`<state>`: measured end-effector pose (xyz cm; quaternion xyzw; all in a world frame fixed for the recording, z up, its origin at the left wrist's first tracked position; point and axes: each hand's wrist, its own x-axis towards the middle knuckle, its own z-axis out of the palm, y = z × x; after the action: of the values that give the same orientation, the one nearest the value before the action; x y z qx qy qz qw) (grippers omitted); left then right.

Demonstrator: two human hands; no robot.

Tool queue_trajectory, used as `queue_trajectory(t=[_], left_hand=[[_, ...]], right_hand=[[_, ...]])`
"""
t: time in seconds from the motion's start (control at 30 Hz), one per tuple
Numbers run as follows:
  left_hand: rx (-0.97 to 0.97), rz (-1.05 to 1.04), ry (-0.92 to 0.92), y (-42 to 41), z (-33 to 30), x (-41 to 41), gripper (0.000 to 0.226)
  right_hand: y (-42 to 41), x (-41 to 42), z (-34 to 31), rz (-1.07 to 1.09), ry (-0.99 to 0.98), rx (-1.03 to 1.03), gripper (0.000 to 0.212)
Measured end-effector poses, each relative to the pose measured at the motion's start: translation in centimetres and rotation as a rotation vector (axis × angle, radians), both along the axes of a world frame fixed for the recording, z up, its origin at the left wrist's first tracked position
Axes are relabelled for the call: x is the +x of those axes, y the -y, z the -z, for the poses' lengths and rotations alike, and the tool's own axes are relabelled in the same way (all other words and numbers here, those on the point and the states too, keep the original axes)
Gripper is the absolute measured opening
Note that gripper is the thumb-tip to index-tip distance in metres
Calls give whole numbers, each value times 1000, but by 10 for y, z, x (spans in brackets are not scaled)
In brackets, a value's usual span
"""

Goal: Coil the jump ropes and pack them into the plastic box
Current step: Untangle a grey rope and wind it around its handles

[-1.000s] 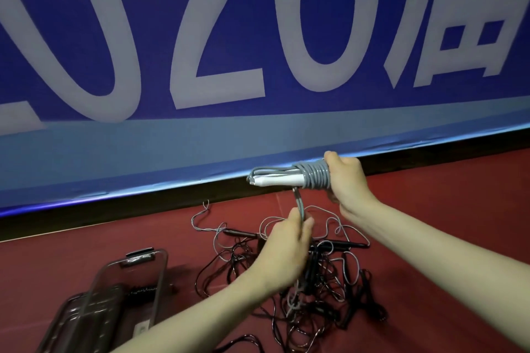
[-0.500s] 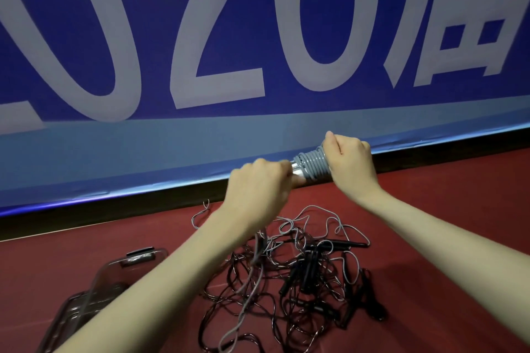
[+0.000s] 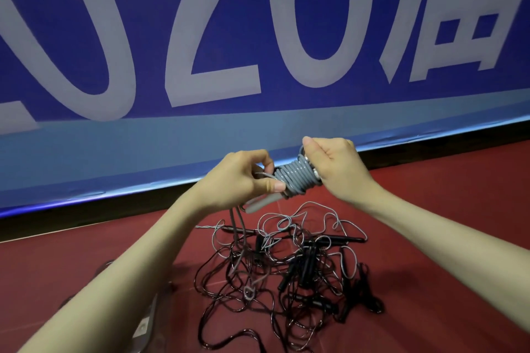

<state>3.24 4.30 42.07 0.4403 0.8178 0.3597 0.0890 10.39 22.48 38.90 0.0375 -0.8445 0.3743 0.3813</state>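
Head view: the right hand [image 3: 334, 165] grips one end of a grey jump rope [image 3: 295, 178] wound in tight turns round its handles, held above the red floor [image 3: 430, 223]. The left hand [image 3: 243, 178] pinches the rope's loose strand beside the coil; the rest of the strand trails down into the tangled pile of ropes [image 3: 286, 266]. The step in hand appears to be coiling. Next, more turns, then the plastic box [image 3: 146, 321], barely visible under the left forearm.
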Motion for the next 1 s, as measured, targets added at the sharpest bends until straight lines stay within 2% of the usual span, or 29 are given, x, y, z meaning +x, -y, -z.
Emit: queue_trajectory(t=[0.13,0.27,0.33,0.4,0.47,0.53,0.63,0.77,0.87,1.0], left_hand=[[-42,91,71,6,-4,-1,29],[-72,128,122,8,-2,-3,30],[-5,117,159,8,3,-3,26],[112,82,215,5,13,-1,42],[290,39,332,0,22,1,51],[471,-22,534,-12,27,3,37],[565,-167,648,-26,35,7,44],[714,-67,818,-35,41,13,40],[718,-123,963,-40,46,12,46],[650,-138,1194,-39,50,11,44]], right_hand=[[0,0,-8,-124,113,-15,49],[-1,-1,-14,-281,254,-129,57],[-1,0,-13,-304,295,-221,54],[0,-1,-9,-289,317,-361,49],[2,-4,-4,-277,305,-562,40],[3,-8,2,-252,266,-727,30],[6,-12,9,-187,242,-841,20],[9,-13,13,-126,208,-952,28],[10,-14,17,-91,200,-1021,37],[8,-16,27,-28,198,-1089,35]])
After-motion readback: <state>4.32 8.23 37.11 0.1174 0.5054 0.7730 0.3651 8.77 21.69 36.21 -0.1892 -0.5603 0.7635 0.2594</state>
